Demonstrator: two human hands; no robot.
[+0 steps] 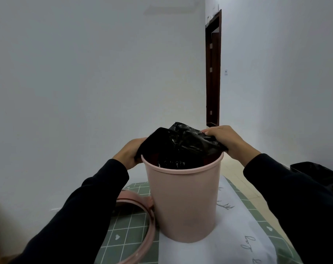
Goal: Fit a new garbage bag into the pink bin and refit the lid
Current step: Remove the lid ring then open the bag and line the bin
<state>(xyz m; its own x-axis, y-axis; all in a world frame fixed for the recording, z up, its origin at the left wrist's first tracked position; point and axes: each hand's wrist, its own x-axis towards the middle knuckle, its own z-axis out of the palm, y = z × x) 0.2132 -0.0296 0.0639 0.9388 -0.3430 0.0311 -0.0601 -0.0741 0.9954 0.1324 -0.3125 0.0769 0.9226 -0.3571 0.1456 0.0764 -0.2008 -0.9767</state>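
Grey cursive lettering [247,244] on white table runner [200,250], cut off at frame edge, not legible

Plain black long sleeves [81,210] reach the bare hands [126,156].

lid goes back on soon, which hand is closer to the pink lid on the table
Left. The left hand grips the bag above the lid; the right hand grips it across the bin.

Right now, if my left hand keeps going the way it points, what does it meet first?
Your left hand meets the black bag it holds over the pink bin; beyond that probably your right hand, depth unclear.
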